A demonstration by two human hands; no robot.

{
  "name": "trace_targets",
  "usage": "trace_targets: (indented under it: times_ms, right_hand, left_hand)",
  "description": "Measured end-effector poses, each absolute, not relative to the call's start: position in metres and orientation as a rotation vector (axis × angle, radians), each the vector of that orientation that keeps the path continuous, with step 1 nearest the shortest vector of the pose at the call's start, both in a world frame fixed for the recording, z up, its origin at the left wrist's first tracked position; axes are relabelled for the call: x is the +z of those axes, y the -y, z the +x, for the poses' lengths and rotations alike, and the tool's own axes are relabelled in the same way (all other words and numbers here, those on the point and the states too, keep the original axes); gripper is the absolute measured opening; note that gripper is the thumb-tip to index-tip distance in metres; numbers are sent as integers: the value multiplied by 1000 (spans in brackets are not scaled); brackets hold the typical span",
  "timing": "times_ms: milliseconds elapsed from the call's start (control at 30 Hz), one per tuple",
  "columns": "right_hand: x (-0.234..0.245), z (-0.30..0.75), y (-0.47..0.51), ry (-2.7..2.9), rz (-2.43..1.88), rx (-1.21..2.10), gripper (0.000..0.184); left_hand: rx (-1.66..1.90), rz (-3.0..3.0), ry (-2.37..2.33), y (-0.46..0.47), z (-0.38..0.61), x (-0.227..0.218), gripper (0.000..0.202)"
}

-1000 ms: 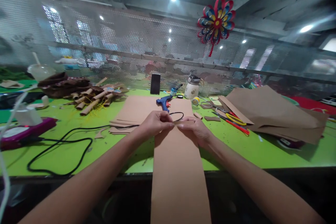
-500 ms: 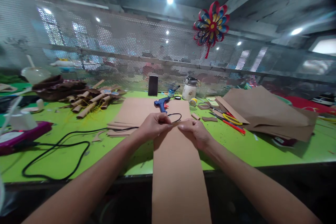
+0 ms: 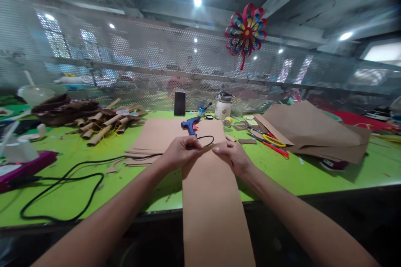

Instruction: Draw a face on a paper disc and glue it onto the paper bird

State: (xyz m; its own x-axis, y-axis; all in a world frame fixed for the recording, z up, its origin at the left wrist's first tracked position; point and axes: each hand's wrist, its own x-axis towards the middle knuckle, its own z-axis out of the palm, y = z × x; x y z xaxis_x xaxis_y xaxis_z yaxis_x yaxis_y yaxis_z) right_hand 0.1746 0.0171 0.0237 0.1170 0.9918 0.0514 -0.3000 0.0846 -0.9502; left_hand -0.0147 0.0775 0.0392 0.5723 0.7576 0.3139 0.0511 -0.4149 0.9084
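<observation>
A long brown paper strip runs from the green table over its front edge toward me. My left hand and my right hand both pinch the strip's far end, fingers closed on the paper, the two hands almost touching. Just beyond them lie a blue glue gun and its black cord, resting on a stack of flat brown sheets.
Rolled brown paper tubes are piled at the left, folded brown sheets at the right. Red and yellow scissors, a white jar and a dark phone stand behind. A paper flower hangs on the mesh wall.
Both hands stay pinched on the strip's far end. The view has drifted slightly to the right, so the table's things sit a little further left in the frame.
</observation>
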Motion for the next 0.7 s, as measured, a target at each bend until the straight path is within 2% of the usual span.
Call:
trace_targets:
  times_ms: [700]
  right_hand:
    - [24,177,-17,1010,-966,1151,25]
  left_hand:
    - [913,1826,-713,-77,-14,40,19]
